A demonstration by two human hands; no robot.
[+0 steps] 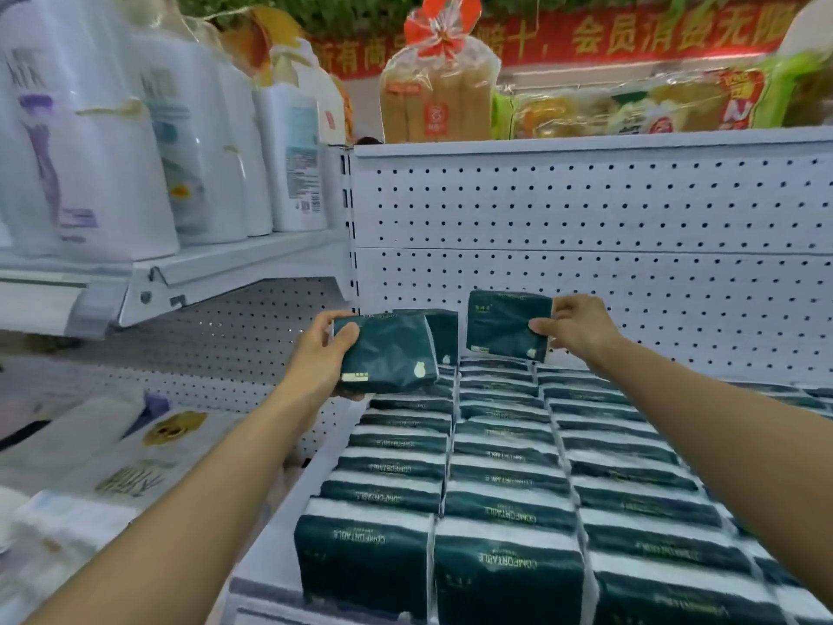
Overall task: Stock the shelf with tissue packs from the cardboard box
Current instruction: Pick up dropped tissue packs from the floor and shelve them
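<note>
Placing step — left hand (315,354) and right hand (574,329) each grip a tissue pack (387,354) at the far rows (500,444); next, seat both upright.

Bright, even light — blurred, warped edges

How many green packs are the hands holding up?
2: one tissue pack in the left hand, another pack in the right hand. A third stands between, unheld.

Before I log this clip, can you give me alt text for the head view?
Both hands hold dark green plastic-wrapped tissue packs at the back of a white shelf: the left hand grips one pack, the right hand pinches another. Rows of matching packs fill the shelf before a white pegboard panel.
</note>
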